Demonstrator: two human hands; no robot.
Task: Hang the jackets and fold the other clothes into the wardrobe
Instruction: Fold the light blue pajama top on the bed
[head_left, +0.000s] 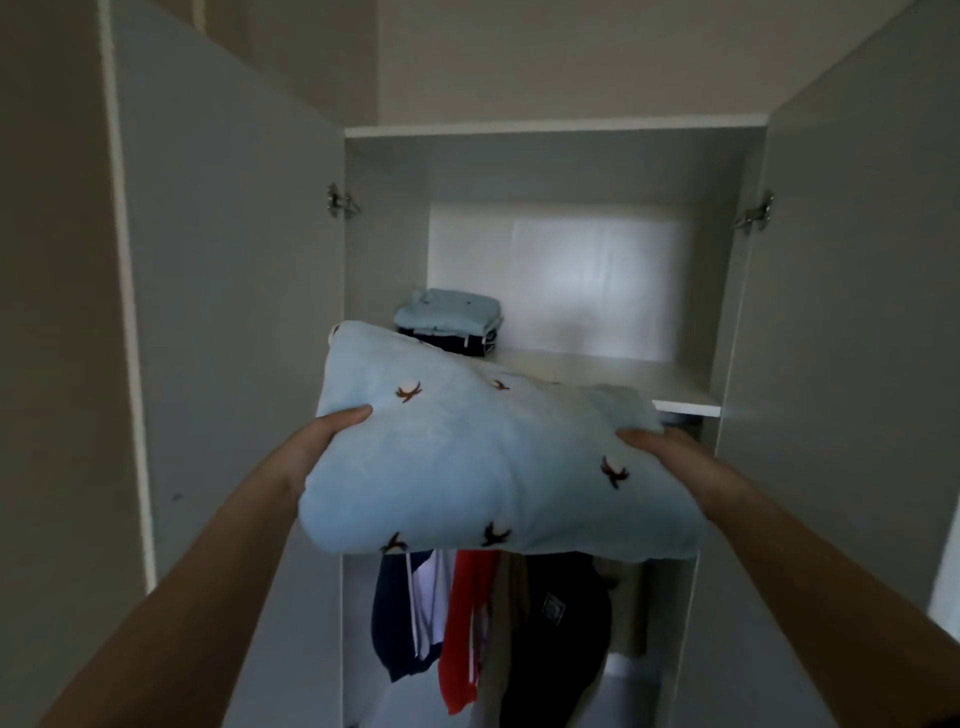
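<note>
shelf (613, 371) white, in wardrobe; folded clothes stack (449, 322) lies at left

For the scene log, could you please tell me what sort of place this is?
Most likely a home bedroom, at an open wardrobe: folded clothes stacked on its shelf, jackets hanging below, and a folded light-blue garment held by the left hand and right hand.

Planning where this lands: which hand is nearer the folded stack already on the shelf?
Left. The left hand grips the blue garment just below and left of the folded stack; the right hand holds the opposite edge, farther off to the lower right.
</note>
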